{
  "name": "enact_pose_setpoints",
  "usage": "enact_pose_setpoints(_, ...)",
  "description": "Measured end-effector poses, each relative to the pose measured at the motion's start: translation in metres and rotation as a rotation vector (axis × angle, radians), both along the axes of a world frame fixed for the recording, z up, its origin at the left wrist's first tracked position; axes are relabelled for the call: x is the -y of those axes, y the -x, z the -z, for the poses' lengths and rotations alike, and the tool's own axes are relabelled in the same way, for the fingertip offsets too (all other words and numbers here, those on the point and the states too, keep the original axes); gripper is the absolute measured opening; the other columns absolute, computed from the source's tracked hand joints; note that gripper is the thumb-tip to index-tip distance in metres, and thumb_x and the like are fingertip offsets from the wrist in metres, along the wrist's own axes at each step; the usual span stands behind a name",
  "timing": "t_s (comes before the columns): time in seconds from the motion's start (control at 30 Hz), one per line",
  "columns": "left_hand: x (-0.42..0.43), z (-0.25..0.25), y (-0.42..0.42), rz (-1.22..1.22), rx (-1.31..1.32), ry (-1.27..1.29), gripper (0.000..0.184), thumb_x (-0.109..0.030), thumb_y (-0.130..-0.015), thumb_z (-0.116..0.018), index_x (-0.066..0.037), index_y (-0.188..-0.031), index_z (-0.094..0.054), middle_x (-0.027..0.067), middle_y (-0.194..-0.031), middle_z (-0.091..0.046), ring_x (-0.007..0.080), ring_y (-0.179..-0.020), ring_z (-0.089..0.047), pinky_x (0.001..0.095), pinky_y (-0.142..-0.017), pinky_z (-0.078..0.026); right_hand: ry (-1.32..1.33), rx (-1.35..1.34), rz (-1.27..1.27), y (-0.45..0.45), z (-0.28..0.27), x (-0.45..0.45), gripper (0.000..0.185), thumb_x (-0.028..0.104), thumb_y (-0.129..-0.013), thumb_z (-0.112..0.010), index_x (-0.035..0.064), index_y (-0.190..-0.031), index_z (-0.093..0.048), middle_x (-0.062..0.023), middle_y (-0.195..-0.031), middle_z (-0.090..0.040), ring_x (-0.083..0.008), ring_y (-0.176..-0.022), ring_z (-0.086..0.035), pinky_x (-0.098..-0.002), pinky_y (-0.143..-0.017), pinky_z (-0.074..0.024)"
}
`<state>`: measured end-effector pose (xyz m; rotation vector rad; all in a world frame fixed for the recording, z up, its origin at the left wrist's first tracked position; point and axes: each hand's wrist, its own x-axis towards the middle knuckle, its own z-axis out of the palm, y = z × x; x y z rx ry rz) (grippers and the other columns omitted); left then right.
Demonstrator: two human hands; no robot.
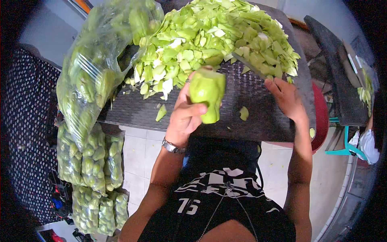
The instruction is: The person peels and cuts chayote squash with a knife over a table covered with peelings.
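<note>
The left hand (184, 117) has its fingers curled around a light-green chayote (207, 94), raised upright above the table (250, 129), before a heap of green slices (185, 36). Its skin looks glossy and lobed, with a brownish top; the paler patch below that may be pared. The right hand's (287, 97) fingers are closed around a knife (250, 66), blade toward the heap.

One left hand (184, 117) is holding one green chayote (207, 94); one right hand (288, 99) is holding one knife (250, 65). One table (258, 97) is carrying one heap of peelings (225, 36) too many to count, two larger stray peels (161, 113) and one big plastic bag (90, 68). Roughly six smaller filled bags (93, 161) are sitting below.
</note>
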<state>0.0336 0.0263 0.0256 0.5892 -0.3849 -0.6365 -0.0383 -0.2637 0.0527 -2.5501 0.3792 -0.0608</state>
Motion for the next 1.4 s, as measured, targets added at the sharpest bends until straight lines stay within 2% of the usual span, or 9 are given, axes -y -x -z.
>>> enact_pose_setpoints(0.07,0.003,0.007,-0.003,0.115,-0.034,0.215,0.076,0.001,-0.080,-0.074,-0.003,-0.148,-0.041,0.0151,-0.129,-0.059,0.0306,-0.122,-0.060,0.0376,-0.091,-0.057,-0.034,0.048,-0.033,0.001,-0.003,-0.007,0.065,0.063,-0.098,-0.055,-0.0001,-0.087,-0.061,-0.0281,-0.078,-0.062,-0.0460,-0.077,-0.064,-0.0487,-0.069,-0.0490)
enact_pose_setpoints(0.23,0.013,0.028,0.008,-0.204,0.242,-0.530,0.086,-0.008,-0.066,-0.092,-0.006,-0.138,-0.045,0.0088,-0.129,-0.058,0.0199,-0.117,-0.060,0.0356,-0.096,-0.055,0.081,0.128,-0.228,0.019,-0.027,-0.052,0.064,0.067,-0.090,-0.063,0.0033,-0.087,-0.056,-0.0219,-0.072,-0.063,-0.0448,-0.071,-0.067,-0.0511,-0.062,-0.0510)
enact_pose_setpoints(0.47,0.027,0.041,0.014,-0.330,0.356,-0.483,0.068,-0.025,-0.082,-0.083,-0.007,-0.135,-0.045,0.0092,-0.126,-0.060,0.0179,-0.115,-0.060,0.0346,-0.097,-0.051,0.125,0.222,-0.391,0.026,-0.022,-0.086,0.069,0.070,-0.078,-0.072,0.0048,-0.088,-0.051,-0.0189,-0.067,-0.058,-0.0448,-0.068,-0.063,-0.0486,-0.058,-0.0476)
enact_pose_setpoints(0.57,0.031,0.033,0.016,-0.207,-0.017,-0.220,0.063,-0.031,-0.085,-0.081,-0.007,-0.130,-0.044,0.0101,-0.128,-0.060,0.0177,-0.113,-0.060,0.0348,-0.098,-0.049,0.128,0.233,-0.424,0.027,-0.024,-0.086,0.072,0.073,-0.078,-0.070,0.0044,-0.087,-0.051,-0.0182,-0.066,-0.057,-0.0437,-0.067,-0.063,-0.0488,-0.058,-0.0476)
enact_pose_setpoints(0.8,0.024,0.031,0.022,-0.301,0.372,-0.343,0.078,-0.005,-0.071,-0.087,-0.008,-0.132,-0.039,0.0083,-0.121,-0.059,0.0185,-0.111,-0.060,0.0335,-0.095,-0.051,0.216,0.162,-0.213,0.007,-0.017,-0.049,0.068,0.071,-0.086,-0.064,0.0040,-0.086,-0.058,-0.0213,-0.074,-0.066,-0.0433,-0.073,-0.068,-0.0528,-0.065,-0.0514)
enact_pose_setpoints(0.93,0.013,0.019,0.034,-0.143,0.212,-0.356,0.086,0.010,-0.062,-0.085,-0.006,-0.133,-0.038,0.0066,-0.113,-0.058,0.0190,-0.092,-0.067,0.0332,-0.080,-0.057,0.084,-0.008,0.063,-0.010,0.014,0.003,0.070,0.069,-0.096,-0.054,0.0001,-0.088,-0.064,-0.0280,-0.082,-0.065,-0.0484,-0.082,-0.066,-0.0533,-0.074,-0.0504)
enact_pose_setpoints(1.07,0.010,0.012,0.014,-0.018,-0.228,-0.319,0.055,-0.020,-0.088,-0.078,-0.003,-0.130,-0.047,0.0102,-0.108,-0.061,0.0256,-0.082,-0.071,0.0383,-0.074,-0.061,-0.024,-0.023,0.027,-0.008,0.006,0.001,0.071,0.065,-0.101,-0.048,-0.0022,-0.086,-0.065,-0.0305,-0.085,-0.065,-0.0484,-0.085,-0.064,-0.0503,-0.077,-0.0495)
enact_pose_setpoints(1.23,0.011,-0.006,0.003,0.020,-0.289,0.042,0.047,-0.025,-0.100,-0.062,0.000,-0.138,-0.050,0.0173,-0.130,-0.064,0.0326,-0.117,-0.065,0.0489,-0.102,-0.052,-0.086,0.028,0.006,-0.005,0.015,-0.006,0.070,0.065,-0.101,-0.049,-0.0022,-0.087,-0.064,-0.0274,-0.081,-0.061,-0.0446,-0.079,-0.062,-0.0481,-0.073,-0.0477)
enact_pose_setpoints(1.4,0.013,0.023,-0.012,-0.090,-0.284,-0.131,0.047,-0.032,-0.101,-0.061,0.000,-0.136,-0.054,0.0166,-0.125,-0.066,0.0317,-0.114,-0.065,0.0469,-0.102,-0.051,-0.152,0.100,-0.027,0.003,0.017,-0.013,0.067,0.062,-0.102,-0.050,-0.0023,-0.086,-0.060,-0.0245,-0.076,-0.056,-0.0358,-0.069,-0.055,-0.0447,-0.068,-0.0450)
